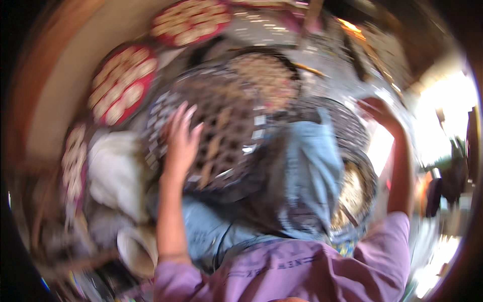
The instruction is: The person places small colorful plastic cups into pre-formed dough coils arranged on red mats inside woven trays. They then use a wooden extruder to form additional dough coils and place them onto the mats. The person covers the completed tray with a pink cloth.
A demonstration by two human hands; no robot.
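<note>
- At the left edge of the floor (337,83), along a tan wall (55,80), pale pieces (74,158) lie in a row.
- Just right of them sit a white bundle (113,171) and, nearer the wearer, a pale hollow container (136,251).
- Also beside the wall, a red tray (147,85) carries pale rounds; a second red tray (204,39) stands at the floor's far edge.
- The left hand (181,131) is over the left side of a dark lattice basket (241,131), fingers spread and grasping nothing that shows. Blur hides whether it touches the weave.
- That large round basket is on the floor's left-centre, in front of the wearer's lap. Handling it well probably calls for a palm on each side of the rim, even pressure and slow turns, clear of the neighbours.
- Beyond it, a dark-rimmed round basket (296,75) holds small brownish pieces.
- Blue jeans (309,166) cover the bent legs. A purple shirt (302,272) has dark lettering, upside down from here; no brand mark can be made out elsewhere.
- Right of the knee are a smaller dark basket (347,118) and a round container (372,176) with pale contents.
- Toward the floor's right edge, the right hand (380,113) hangs in the air, fingers loosely extended, apparently released, well apart from the lattice basket.
</note>
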